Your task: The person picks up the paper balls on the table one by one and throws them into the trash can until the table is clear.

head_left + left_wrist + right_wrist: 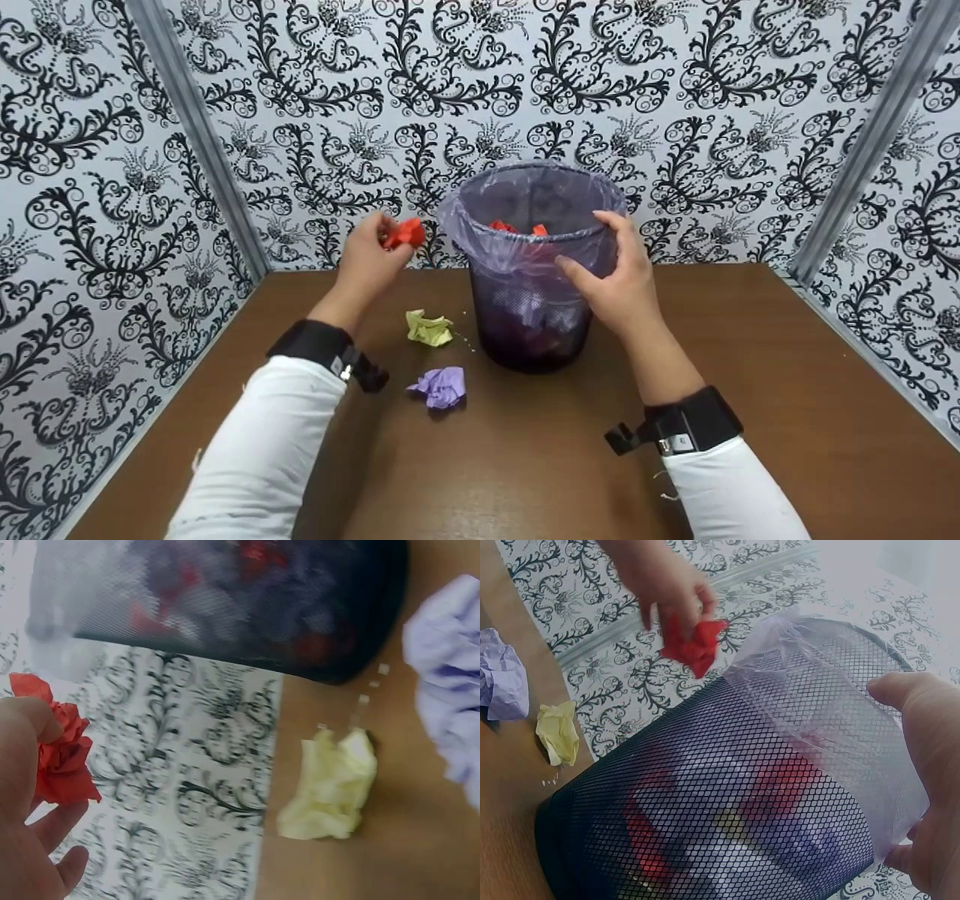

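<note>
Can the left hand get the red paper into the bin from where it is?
Probably yes: the left hand holds the red paper beside the bin, whose mouth is open; the right hand only grips the rim.

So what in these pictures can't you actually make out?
- Contents of the mesh bin: in the head view only red scraps show over the rim; in the right wrist view mesh and purple liner blur the rest.
- Right hand: fingertips hidden behind the rim; cut off by the edge in the right wrist view.
- Purple paper ball: cut off by the left wrist view's edge.
- Crumbs near the yellow paper ball: too small to identify.
</note>
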Available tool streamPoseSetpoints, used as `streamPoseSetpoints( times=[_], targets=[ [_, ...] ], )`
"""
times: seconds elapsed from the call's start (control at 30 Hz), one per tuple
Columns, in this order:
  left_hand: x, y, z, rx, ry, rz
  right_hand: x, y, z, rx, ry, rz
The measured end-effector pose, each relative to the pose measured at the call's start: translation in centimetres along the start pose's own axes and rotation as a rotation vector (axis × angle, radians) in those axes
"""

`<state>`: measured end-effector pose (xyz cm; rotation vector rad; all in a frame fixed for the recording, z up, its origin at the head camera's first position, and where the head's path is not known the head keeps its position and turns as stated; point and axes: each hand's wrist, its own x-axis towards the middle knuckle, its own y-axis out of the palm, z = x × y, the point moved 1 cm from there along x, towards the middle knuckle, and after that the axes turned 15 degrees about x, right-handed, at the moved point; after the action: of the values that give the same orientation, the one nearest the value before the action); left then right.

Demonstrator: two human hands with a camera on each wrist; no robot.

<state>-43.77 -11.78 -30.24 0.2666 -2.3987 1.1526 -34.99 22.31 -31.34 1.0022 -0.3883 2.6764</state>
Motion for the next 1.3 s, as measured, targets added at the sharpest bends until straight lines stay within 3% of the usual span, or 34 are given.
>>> streamPoseSetpoints(
  times=[0.27,0.47,0.67,0.83,1.0,1.17,1.3],
  targets=[
    [1.6,-3.2,-4.2,0.012,0.034,0.021,0.0,0.0,-0.1,-0.002,0.004,-0.009],
    [2.5,-4.0,-7.9,-0.018,0.082,0.027,0.0,-0.1,0.0,-0.013,0.017,-0.006],
    [2.4,-3.1,-11.8,-0.065,0.143,0.095,0.0,0.0,0.0,-0.018,0.019,-0.005],
    [2.1,-1.8,-14.4,-0.013,0.171,0.155,0.0,-0.1,0.0,-0.016,0.021,-0.006],
    [2.0,-0.4,-16.3,0.111,0.227,0.141,0.1,-0.1,0.0,0.004,-0.015,-0.011],
    [1.9,0.7,-17.5,0.298,0.285,0.136,0.0,-0.1,0.0,0.014,-0.028,-0.016],
    [1.8,0.9,-18.1,0.383,0.288,0.155,0.1,0.0,0.0,0.013,-0.03,-0.012]
  ],
)
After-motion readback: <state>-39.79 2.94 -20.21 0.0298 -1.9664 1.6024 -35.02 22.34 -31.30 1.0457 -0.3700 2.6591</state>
